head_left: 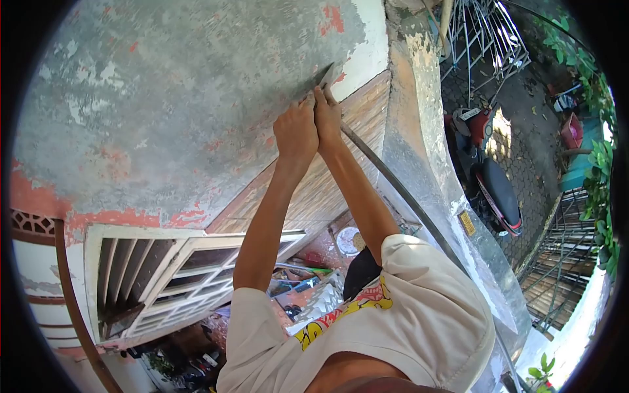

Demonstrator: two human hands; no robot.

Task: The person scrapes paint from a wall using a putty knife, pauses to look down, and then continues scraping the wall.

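Both my hands are raised to the wall (pixel 177 111), pressed side by side with fingers closed. Between them, a scraper (pixel 329 76) points its flat blade up against the plaster, near the white patch at the wall's corner. My left hand (pixel 295 131) is curled over the grip and touches my right hand (pixel 327 121), whose fingers wrap the same tool. Most of the handle is hidden by the fingers. A long thin pole (pixel 406 193) slants down and right from beside my right hand. Grey plaster with peeling white and red paint surrounds the blade.
Below the plaster runs a band of brown stone-look tile (pixel 275 193), with a white louvred window (pixel 196 275) lower left. A ledge (pixel 419 137) edges the wall on the right. Far below are a parked motorcycle (pixel 495 183), a metal rack (pixel 485 39) and a white bucket (pixel 350 241).
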